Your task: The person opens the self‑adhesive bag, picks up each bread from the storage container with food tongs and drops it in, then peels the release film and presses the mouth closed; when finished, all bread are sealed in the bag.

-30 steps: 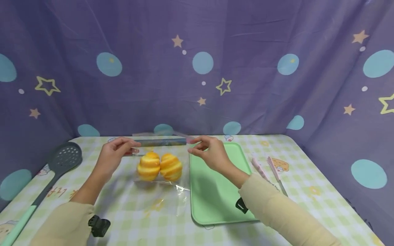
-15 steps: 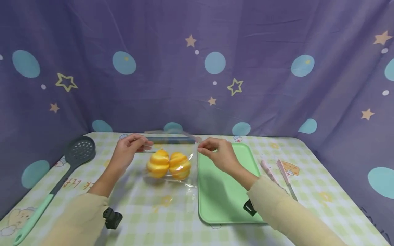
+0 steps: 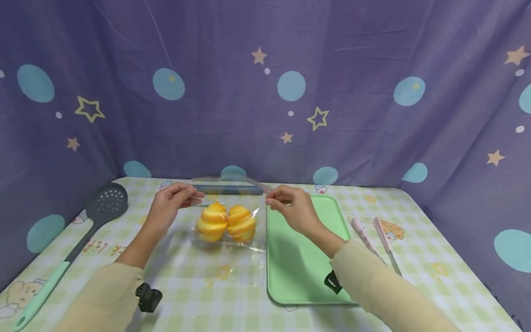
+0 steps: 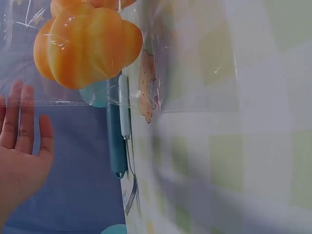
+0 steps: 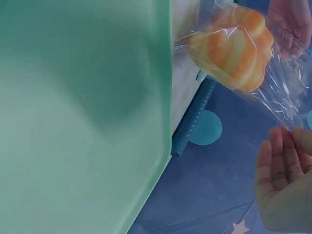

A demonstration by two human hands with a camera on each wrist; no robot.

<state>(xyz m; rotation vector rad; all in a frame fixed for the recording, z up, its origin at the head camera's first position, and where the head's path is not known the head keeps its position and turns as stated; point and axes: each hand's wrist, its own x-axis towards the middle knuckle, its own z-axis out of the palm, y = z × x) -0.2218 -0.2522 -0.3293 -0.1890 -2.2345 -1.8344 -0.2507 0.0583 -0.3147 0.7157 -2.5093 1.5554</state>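
Note:
Two yellow-and-orange swirled bread rolls, the left roll (image 3: 212, 222) and the right roll (image 3: 241, 224), are side by side inside a clear plastic bag (image 3: 259, 240). My left hand (image 3: 168, 207) pinches the bag's upper left edge between thumb and fingers. At the upper right corner, my right hand (image 3: 295, 208) holds the film between thumb and index finger, its other fingers loosely bent in the right wrist view. The film stretches between both hands, and its lower part spreads toward me over the tablecloth. Seen from the left wrist, one roll (image 4: 87, 46) fills the bag's near part.
A green tray (image 3: 307, 276) lies under and beside the right forearm. Two pink-handled utensils (image 3: 381, 230) lie right of it. A slotted skimmer (image 3: 93, 221) is at the left. Behind the bag are a teal bar with scale marks (image 3: 228, 189) and a fork (image 4: 127, 131).
The head view has turned slightly left, so everything sits farther right in it. Both hands keep their hold on the bag, and the rolls stay inside, with little other movement.

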